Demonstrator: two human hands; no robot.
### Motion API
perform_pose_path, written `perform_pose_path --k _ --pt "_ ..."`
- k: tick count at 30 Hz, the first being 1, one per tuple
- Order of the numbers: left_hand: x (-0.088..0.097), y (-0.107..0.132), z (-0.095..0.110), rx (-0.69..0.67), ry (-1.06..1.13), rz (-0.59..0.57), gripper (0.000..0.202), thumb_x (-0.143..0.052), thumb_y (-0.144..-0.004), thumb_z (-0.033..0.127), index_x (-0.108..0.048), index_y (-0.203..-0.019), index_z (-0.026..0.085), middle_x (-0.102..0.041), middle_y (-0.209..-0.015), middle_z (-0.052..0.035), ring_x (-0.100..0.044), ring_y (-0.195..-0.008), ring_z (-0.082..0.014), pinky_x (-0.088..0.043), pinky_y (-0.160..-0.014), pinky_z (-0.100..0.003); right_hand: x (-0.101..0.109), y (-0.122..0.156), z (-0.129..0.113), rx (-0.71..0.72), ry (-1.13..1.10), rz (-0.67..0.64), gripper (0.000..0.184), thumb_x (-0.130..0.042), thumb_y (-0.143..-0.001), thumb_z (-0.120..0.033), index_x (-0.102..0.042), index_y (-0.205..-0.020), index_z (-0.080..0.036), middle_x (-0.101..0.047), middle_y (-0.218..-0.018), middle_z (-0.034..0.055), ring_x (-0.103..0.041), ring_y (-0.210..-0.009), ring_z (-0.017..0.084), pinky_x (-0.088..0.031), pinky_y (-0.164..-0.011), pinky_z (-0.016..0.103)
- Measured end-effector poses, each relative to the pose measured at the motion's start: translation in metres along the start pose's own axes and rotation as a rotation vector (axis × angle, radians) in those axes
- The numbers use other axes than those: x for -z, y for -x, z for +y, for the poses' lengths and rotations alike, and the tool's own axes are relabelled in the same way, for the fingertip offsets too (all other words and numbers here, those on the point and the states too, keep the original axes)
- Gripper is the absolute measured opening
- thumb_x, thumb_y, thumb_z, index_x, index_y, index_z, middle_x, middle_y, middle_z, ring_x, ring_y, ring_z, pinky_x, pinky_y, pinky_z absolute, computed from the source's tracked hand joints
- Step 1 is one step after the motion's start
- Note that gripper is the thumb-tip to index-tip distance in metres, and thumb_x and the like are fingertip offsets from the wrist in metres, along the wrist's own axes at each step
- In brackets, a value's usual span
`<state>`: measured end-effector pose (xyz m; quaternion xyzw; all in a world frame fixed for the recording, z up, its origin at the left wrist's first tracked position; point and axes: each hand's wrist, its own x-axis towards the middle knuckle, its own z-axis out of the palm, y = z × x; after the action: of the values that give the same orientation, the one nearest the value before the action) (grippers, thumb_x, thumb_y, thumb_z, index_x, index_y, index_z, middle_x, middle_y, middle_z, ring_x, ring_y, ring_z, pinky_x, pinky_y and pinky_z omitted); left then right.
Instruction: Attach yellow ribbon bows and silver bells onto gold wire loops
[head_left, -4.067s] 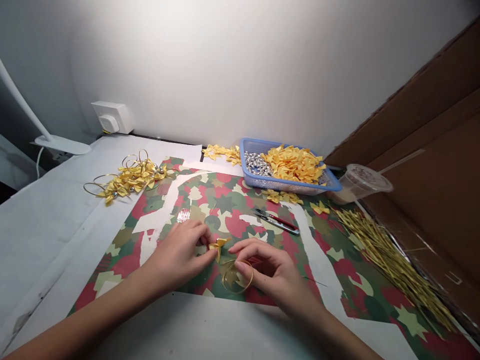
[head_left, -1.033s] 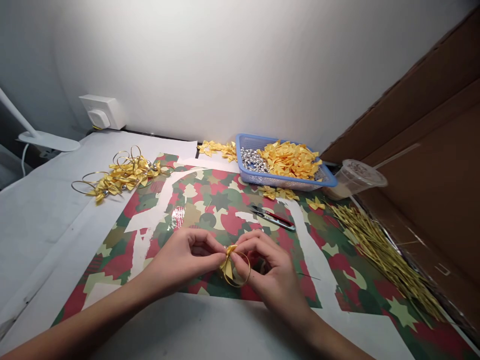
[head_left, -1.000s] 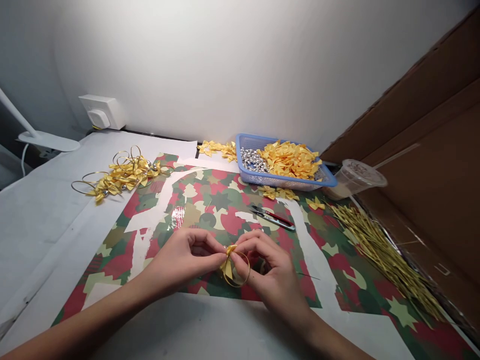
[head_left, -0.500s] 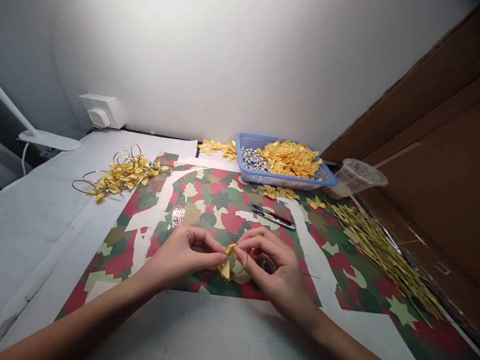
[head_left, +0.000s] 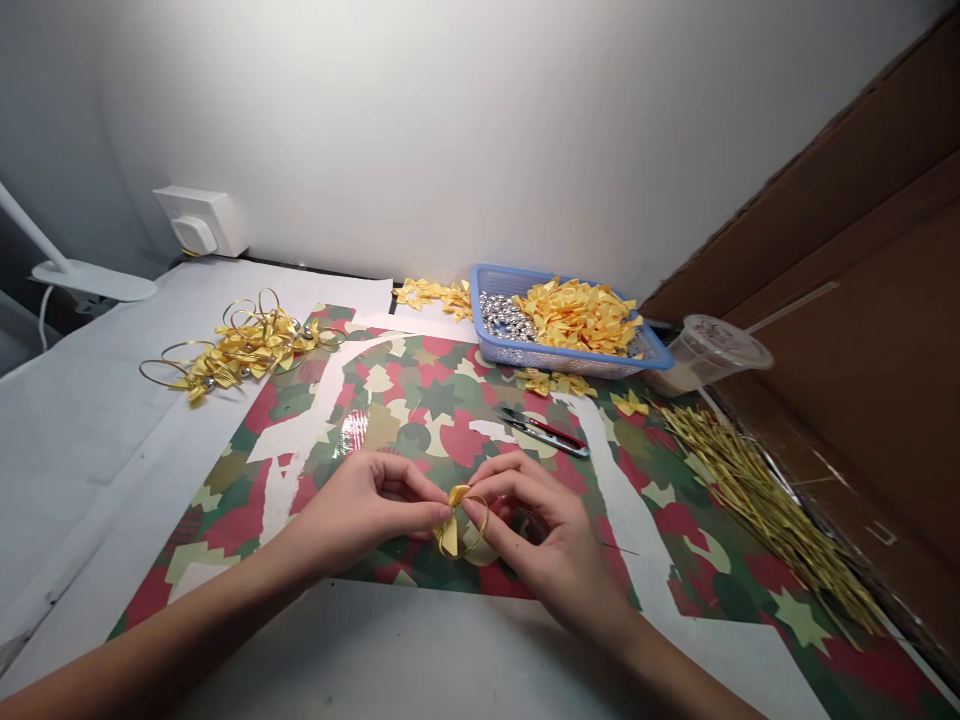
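Note:
A small yellow ribbon bow (head_left: 452, 522) with a gold wire loop (head_left: 480, 524) is pinched between both my hands just above the camouflage-patterned sheet (head_left: 420, 420). My left hand (head_left: 358, 512) grips the bow from the left with thumb and forefinger closed. From the right, my right hand (head_left: 540, 535) pinches the wire at the bow's knot, its other fingers curled under the loop.
A blue basket (head_left: 566, 355) with yellow bows and silver bells stands at the back. Red-handled snips (head_left: 546, 432) lie just beyond my hands. Finished looped bows (head_left: 236, 350) lie at the left, a bundle of gold wire ties (head_left: 765, 500) and a lidded plastic cup (head_left: 709, 352) at the right.
Over four seconds the bow and loop were lifted off the sheet and brought together. In the last second both hands shifted slightly up the sheet, and the loop looks smaller.

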<state>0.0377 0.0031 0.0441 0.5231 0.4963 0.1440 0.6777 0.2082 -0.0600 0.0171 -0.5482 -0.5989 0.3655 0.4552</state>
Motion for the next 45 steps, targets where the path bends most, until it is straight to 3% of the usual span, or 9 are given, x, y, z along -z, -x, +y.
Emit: perform_pose_path --k 17,20,24,26,28,34,36,40,45 --pt "-0.001 0.000 0.002 0.031 0.045 -0.020 0.008 -0.074 -0.058 0.023 -0.067 -0.058 0.017 -0.067 -0.059 0.0009 -0.061 -0.058 -0.0110 -0.049 -0.061 -0.022 0.001 -0.001 0.001 -0.025 -0.018 -0.057 0.011 -0.060 -0.081 -0.028 -0.061 -0.072 -0.020 -0.058 -0.087 0.0037 -0.055 -0.068 0.013 -0.046 -0.054 0.024" --pt "0.000 -0.001 0.001 0.044 0.099 -0.013 0.012 -0.076 -0.057 0.026 -0.067 -0.057 0.018 -0.067 -0.060 0.0010 -0.061 -0.059 -0.0113 -0.049 -0.062 -0.023 0.007 -0.004 -0.003 -0.012 -0.033 -0.046 0.011 -0.057 -0.082 -0.030 -0.061 -0.079 -0.021 -0.057 -0.089 0.0040 -0.055 -0.069 0.013 -0.046 -0.055 0.023" --pt "0.003 -0.003 -0.003 0.023 0.200 -0.022 0.013 -0.077 -0.057 0.028 -0.068 -0.058 0.017 -0.066 -0.062 0.0006 -0.060 -0.061 -0.0107 -0.048 -0.063 -0.022 0.018 -0.006 -0.007 -0.107 0.042 -0.248 0.020 -0.059 -0.081 -0.031 -0.058 -0.099 -0.023 -0.050 -0.068 -0.0031 -0.044 -0.051 0.009 -0.037 -0.045 0.020" --pt "0.005 -0.003 -0.004 0.016 0.236 -0.030 0.013 -0.077 -0.057 0.027 -0.069 -0.058 0.017 -0.065 -0.064 0.0007 -0.059 -0.061 -0.0102 -0.047 -0.062 -0.021 0.020 -0.006 -0.006 -0.099 0.113 -0.358 0.018 -0.061 -0.080 -0.028 -0.061 -0.098 -0.022 -0.050 -0.065 -0.0038 -0.042 -0.051 0.009 -0.035 -0.045 0.020" --pt "0.005 -0.003 -0.004 0.008 0.267 -0.039 0.012 -0.077 -0.058 0.027 -0.069 -0.058 0.017 -0.064 -0.063 0.0009 -0.058 -0.061 -0.0097 -0.046 -0.061 -0.021 0.019 -0.006 -0.006 -0.063 0.148 -0.377 0.010 -0.059 -0.081 -0.024 -0.064 -0.090 -0.021 -0.057 -0.068 -0.0017 -0.046 -0.054 0.009 -0.037 -0.047 0.020" --pt "0.008 -0.004 0.000 0.000 0.354 -0.016 0.015 -0.079 -0.056 0.026 -0.068 -0.054 0.017 -0.059 -0.059 0.0030 -0.051 -0.057 -0.0068 -0.046 -0.061 -0.018 0.032 -0.013 -0.003 -0.072 0.120 -0.253 0.018 -0.054 -0.085 -0.031 -0.066 -0.077 -0.020 -0.067 -0.075 0.0013 -0.055 -0.053 0.010 -0.044 -0.047 0.021" --pt "0.010 -0.004 0.001 -0.009 0.388 -0.008 0.015 -0.080 -0.056 0.025 -0.068 -0.054 0.017 -0.060 -0.059 0.0031 -0.051 -0.057 -0.0064 -0.047 -0.061 -0.017 0.044 -0.017 0.000 -0.096 0.136 -0.163 0.019 -0.055 -0.085 -0.034 -0.067 -0.080 -0.020 -0.067 -0.072 0.0010 -0.057 -0.050 0.011 -0.046 -0.046 0.021" --pt "0.014 -0.004 0.000 -0.056 0.432 0.028 0.014 -0.079 -0.057 0.025 -0.068 -0.055 0.017 -0.061 -0.062 0.0025 -0.053 -0.061 -0.0071 -0.048 -0.060 -0.014 0.064 -0.026 0.009 -0.055 0.264 0.054 0.019 -0.060 -0.079 -0.036 -0.070 -0.077 -0.020 -0.070 -0.072 0.0031 -0.065 -0.064 0.018 -0.052 -0.056 0.027" --pt "0.016 -0.002 0.007 -0.066 0.468 0.095 0.012 -0.079 -0.055 0.023 -0.069 -0.057 0.017 -0.061 -0.064 0.0021 -0.055 -0.064 -0.0072 -0.050 -0.061 -0.012 0.077 -0.032 0.016 -0.034 0.360 0.213 0.022 -0.060 -0.075 -0.039 -0.071 -0.073 -0.020 -0.073 -0.078 0.0055 -0.067 -0.070 0.023 -0.054 -0.065 0.034"
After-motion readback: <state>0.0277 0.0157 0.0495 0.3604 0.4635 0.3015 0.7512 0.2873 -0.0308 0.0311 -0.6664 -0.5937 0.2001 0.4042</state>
